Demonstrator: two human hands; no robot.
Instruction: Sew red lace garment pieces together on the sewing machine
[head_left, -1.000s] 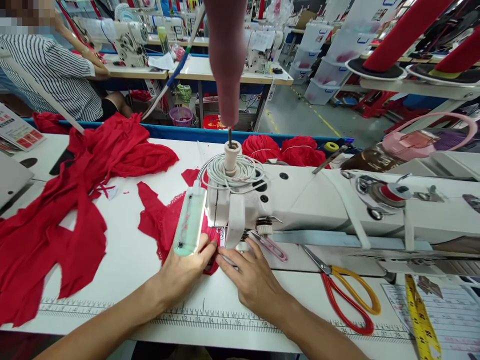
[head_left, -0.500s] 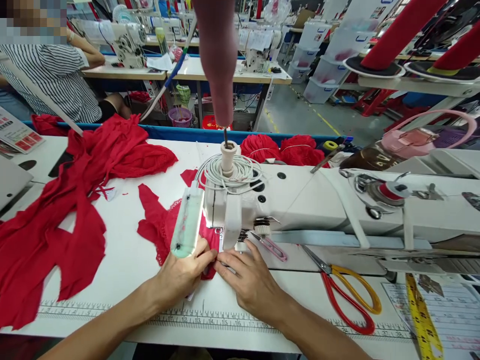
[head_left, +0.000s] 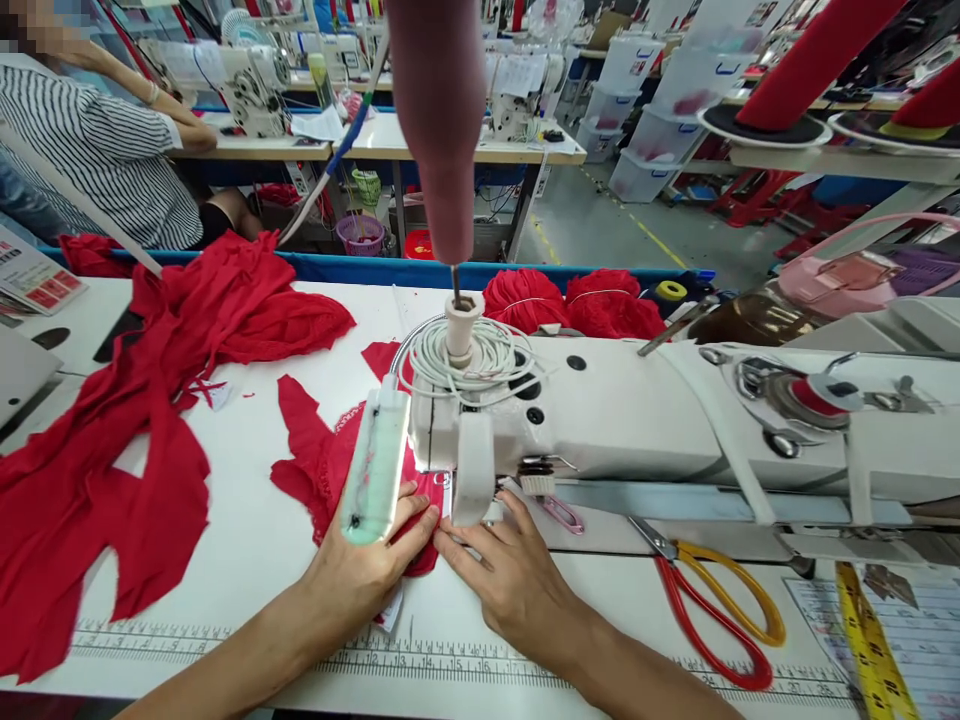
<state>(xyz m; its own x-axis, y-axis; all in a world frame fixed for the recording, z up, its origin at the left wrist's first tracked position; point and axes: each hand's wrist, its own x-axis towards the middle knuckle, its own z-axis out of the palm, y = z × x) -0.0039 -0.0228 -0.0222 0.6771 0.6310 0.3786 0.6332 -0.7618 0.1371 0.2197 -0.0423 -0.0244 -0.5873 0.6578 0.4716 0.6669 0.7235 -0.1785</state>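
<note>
White tag (head_left: pixel 391 609) has emerged; outspread left hand (head_left: pixel 346 568) and right hand (head_left: pixel 519 578) touch red fabric (head_left: pixel 334 455) slanting near-right.

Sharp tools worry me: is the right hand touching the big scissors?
Apart: the head view shows white tabletop between the right hand and the big scissors.

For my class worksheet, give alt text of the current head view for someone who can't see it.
A person's left hand and right hand rest at red fabric by a white sewing machine's head. More red cloth lies left; scissors lie right.
</note>
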